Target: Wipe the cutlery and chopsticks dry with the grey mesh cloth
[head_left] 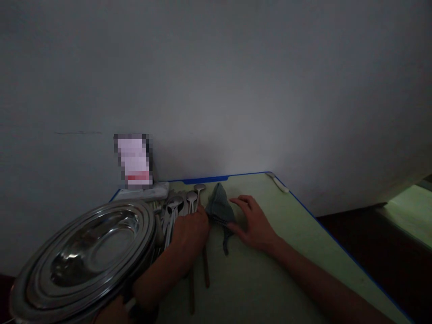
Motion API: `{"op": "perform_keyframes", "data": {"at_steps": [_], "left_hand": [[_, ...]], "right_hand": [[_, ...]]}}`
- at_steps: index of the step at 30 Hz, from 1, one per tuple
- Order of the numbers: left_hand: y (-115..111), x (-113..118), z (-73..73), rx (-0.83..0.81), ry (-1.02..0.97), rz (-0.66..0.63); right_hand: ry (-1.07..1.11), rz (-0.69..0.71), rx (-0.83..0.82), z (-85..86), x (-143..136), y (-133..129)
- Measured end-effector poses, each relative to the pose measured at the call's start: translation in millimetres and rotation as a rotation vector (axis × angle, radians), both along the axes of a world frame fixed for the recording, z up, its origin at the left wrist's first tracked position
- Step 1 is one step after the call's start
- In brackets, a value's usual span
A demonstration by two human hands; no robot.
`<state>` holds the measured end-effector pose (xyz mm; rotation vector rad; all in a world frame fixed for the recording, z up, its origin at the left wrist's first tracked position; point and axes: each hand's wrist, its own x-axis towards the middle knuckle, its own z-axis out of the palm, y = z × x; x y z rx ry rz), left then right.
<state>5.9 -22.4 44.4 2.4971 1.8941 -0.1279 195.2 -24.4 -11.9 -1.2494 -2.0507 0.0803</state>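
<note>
Stacked metal basins [111, 249], wide-rimmed and shiny, lie nearest the camera, well to the left of the grey-green cloth [220, 207]. That cloth sits between the two hands on the pale green counter [270, 279], bunched to a peak, with a narrow dark strip [226, 240] hanging off its near side. The right hand [258, 225] is at the cloth's right side, its grip spread: thumb low by the cloth's near edge, fingers curved above with a gap between. Just left of the cloth, the left hand [192, 227] reaches over the spoons [174, 202], palm down with the fingers bent. Its fingertips are hidden, so whether that grip is pinching a handle I cannot tell. One spoon [200, 187] has its bowl beyond the left hand, left of the cloth's peak. Two thin brown sticks [205, 265] point toward the camera, nearer than the cloth (they look like chopsticks, though it is dim).

Farther left of the cloth, a white box-like object [145, 191] lies behind the basins, with an upright panel [135, 159], blurred into squares, by the wall [219, 90]. Right of the cloth, a pale-handled utensil [280, 184] rests at the counter's far corner, along its blue edging [310, 212].
</note>
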Motion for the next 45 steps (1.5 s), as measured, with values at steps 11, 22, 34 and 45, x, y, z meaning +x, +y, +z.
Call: {"op": "perform_keyframes", "data": {"at_steps": [11,22,34,45], "left_hand": [[-14.6,21.5,-5.2,-0.146,-0.563,-0.099],[-4.8,33.5,-40.6,-0.262,-1.564,0.175],[7.4,30.8,-37.5,-0.318,-1.314,0.076],[1.8,30.3,-41.0,-0.367,-1.27,-0.004]], "right_hand": [[1.064,-0.128,-0.364,-13.6,21.7,50.5],[1.472,0.04,-0.518,-16.1,-4.7,79.9],[1.611,0.102,-0.637,-0.5,-6.4,71.0],[1.582,0.207,-0.779,0.3,3.0,70.2]]}}
